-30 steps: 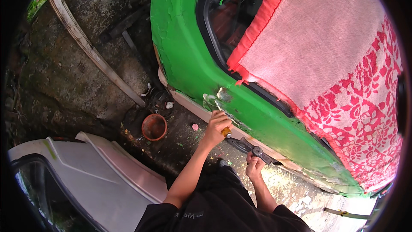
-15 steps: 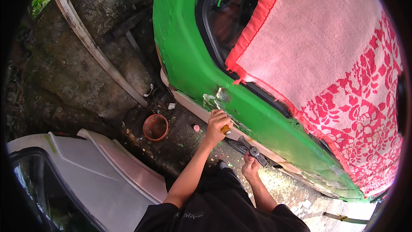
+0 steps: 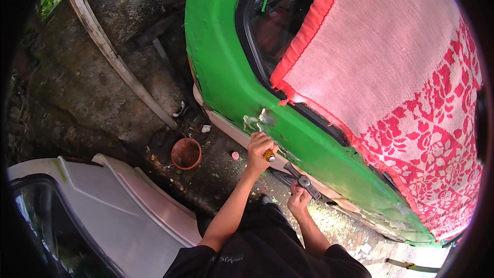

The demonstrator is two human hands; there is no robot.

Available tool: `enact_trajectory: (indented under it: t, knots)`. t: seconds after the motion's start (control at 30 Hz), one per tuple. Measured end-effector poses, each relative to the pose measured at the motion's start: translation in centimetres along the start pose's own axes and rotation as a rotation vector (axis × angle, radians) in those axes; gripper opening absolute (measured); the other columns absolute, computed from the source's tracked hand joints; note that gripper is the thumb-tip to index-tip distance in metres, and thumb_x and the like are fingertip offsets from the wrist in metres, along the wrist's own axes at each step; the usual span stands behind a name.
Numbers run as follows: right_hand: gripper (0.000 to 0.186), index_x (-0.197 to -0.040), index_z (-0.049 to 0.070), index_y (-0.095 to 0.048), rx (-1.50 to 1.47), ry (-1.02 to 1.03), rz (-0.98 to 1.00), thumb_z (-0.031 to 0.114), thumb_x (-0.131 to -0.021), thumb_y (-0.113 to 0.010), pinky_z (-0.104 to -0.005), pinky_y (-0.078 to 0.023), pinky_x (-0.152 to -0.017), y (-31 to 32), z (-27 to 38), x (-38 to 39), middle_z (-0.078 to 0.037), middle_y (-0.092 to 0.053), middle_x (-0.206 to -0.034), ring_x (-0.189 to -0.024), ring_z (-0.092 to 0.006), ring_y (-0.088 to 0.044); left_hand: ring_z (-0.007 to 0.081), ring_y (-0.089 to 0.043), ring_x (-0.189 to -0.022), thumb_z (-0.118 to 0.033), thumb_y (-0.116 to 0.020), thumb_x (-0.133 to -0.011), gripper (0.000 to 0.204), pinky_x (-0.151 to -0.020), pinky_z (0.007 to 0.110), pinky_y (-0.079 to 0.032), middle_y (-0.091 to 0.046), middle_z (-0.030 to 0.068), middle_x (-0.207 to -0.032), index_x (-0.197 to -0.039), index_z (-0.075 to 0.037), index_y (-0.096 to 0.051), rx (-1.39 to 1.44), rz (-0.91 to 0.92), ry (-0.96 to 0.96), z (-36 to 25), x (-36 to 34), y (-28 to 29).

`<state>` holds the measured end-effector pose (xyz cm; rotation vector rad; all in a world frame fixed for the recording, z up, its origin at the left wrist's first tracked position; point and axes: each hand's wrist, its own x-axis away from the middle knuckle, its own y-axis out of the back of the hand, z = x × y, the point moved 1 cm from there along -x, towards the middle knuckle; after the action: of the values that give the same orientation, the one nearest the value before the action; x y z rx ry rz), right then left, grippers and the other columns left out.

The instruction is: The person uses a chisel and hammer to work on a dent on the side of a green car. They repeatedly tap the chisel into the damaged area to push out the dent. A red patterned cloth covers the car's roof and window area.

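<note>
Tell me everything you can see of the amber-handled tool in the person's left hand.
The amber-handled tool shows only its handle's butt: yellow-brown, smooth, plastic-looking, ending in a small, shiny, metal-looking cap. It sticks out of the closed left hand, slanting toward the picture's lower right. The fist hides the middle. The hand is beside the chipped patch on the green vehicle body, but the tool's far end can't be made out, so its shape and any contact there are unclear.
</note>
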<state>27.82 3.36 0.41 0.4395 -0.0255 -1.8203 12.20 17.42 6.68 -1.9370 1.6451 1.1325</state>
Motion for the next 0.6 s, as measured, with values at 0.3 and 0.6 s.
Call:
enact_trajectory:
  t: [0.3,0.6]
  knots:
    - [0.038,-0.085,-0.002,-0.060,0.035,0.077,0.023,0.030,-0.103,-0.052,-0.0327,-0.039,-0.057,-0.2,2.6,-2.1,-0.002,-0.051,-0.064,-0.059,-0.0131,-0.045,0.0287,-0.045,-0.062,0.007,-0.070,-0.070,0.034,-0.073,0.039,-0.039,-0.038,0.0089,-0.061,-0.065,-0.003,-0.038,0.021,-0.054,0.031,0.4,0.1,0.0]
    - [0.052,-0.075,0.002,-0.054,0.359,0.294,0.018,0.041,-0.107,-0.044,-0.0326,-0.037,-0.060,-0.5,2.6,-3.0,-0.003,-0.048,-0.065,-0.057,-0.0139,-0.041,0.0286,-0.045,-0.063,0.007,-0.070,-0.070,0.033,-0.074,0.038,-0.039,-0.040,0.0087,-0.061,-0.065,-0.003,-0.039,0.012,-0.064,0.035,0.7,0.7,-0.3]
